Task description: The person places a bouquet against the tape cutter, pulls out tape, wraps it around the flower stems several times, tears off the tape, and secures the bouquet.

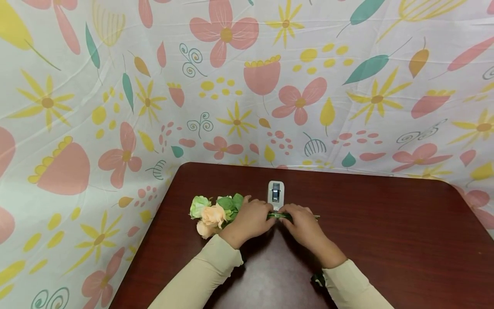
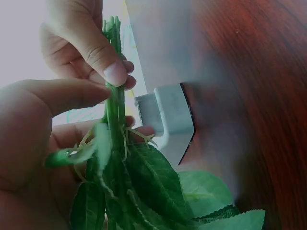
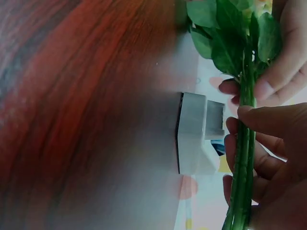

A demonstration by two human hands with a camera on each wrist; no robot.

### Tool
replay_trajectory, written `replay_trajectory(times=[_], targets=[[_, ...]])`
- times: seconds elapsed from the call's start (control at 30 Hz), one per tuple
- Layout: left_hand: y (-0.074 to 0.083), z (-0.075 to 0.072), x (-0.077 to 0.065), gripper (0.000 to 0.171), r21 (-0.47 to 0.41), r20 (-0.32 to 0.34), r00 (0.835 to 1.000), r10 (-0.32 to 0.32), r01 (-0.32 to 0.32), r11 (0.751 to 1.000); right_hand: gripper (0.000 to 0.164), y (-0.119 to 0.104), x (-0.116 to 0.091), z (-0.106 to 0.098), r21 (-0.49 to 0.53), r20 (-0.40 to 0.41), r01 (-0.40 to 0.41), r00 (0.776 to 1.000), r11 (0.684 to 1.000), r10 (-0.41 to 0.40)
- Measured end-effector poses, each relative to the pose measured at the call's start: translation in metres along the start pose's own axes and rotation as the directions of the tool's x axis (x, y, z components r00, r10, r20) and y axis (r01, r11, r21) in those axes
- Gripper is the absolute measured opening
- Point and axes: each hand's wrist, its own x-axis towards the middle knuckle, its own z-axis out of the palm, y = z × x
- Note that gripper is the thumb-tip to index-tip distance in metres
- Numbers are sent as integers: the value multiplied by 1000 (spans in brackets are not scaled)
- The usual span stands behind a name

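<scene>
A bunch of artificial roses, with peach and pale green blooms (image 1: pixel 213 214), lies sideways across both hands in the head view. Its green stems (image 3: pixel 243 163) are gathered together, with leaves (image 2: pixel 153 172) toward the bloom end. My left hand (image 1: pixel 252 218) grips the stems just below the leaves. Close beside it, my right hand (image 1: pixel 305 224) holds the bare stems, thumb and fingers on either side. The thumbs almost meet in the wrist views. Right behind the stems stands a white tape dispenser (image 1: pixel 275 193) with a roll in it. Whether tape is on the stems cannot be made out.
The dark reddish-brown table (image 1: pixel 386 223) has rounded back corners. A floral-printed cloth (image 1: pixel 301 141) hangs behind it and along the left side. A small dark object (image 1: pixel 318 280) shows at the right sleeve's cuff.
</scene>
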Motion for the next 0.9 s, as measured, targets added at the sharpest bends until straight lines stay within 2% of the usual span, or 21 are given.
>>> replay_trajectory(times=[0.13,0.23,0.53,0.73,0.9], targets=[[-1,0,0,30,-20,59,998,-13,15,1000,19,0,1,2,10,6,-23,1000,1000,23],[-1,1,0,26,-9,69,998,-17,17,1000,19,0,1,3,18,26,-48,999,999,47],[-4,4,1,16,35,6,1000,9,-9,999,18,2,3,2,31,67,-96,993,995,93],[-4,11,2,13,67,-57,998,10,-6,998,13,2,6,-2,35,120,-90,989,995,86],[-2,16,2,13,108,-99,995,4,7,994,17,4,7,-1,19,146,-87,986,996,83]])
